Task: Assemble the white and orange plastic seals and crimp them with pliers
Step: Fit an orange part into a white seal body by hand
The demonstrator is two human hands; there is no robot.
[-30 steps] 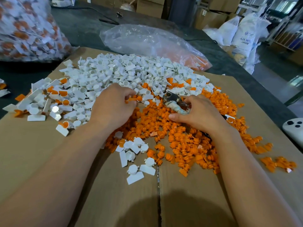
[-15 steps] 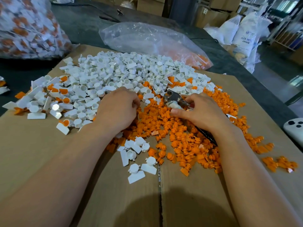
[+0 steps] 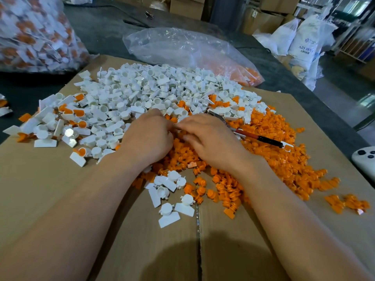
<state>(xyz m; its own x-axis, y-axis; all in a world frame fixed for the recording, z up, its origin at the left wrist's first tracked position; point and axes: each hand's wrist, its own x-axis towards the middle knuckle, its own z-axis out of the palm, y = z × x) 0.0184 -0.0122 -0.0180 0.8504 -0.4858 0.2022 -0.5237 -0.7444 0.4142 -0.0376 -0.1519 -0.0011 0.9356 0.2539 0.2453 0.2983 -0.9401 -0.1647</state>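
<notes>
A heap of white seal bodies [image 3: 154, 92] covers the far half of the cardboard sheet [image 3: 40, 189], and a heap of orange inserts [image 3: 280, 159] lies to its right and front. My left hand [image 3: 148, 138] and my right hand [image 3: 211, 142] meet fingertip to fingertip where the two heaps join. Both have curled fingers that pinch a small seal part [image 3: 177, 126] between them, and the part is mostly hidden. The pliers [image 3: 261, 139] lie on the orange heap just right of my right hand, with their jaws toward the white heap. Neither hand holds them.
A few white bodies [image 3: 168, 201] lie loose near the cardboard seam. A clear bag [image 3: 182, 47] with orange parts sits behind the heaps. At far left is a full bag of seals [image 3: 34, 33], and a white device [image 3: 365, 161] sits at the right edge.
My right hand has let go of the pliers, which now lie on the orange heap. It has moved left to meet my left hand, which held an orange insert earlier.
</notes>
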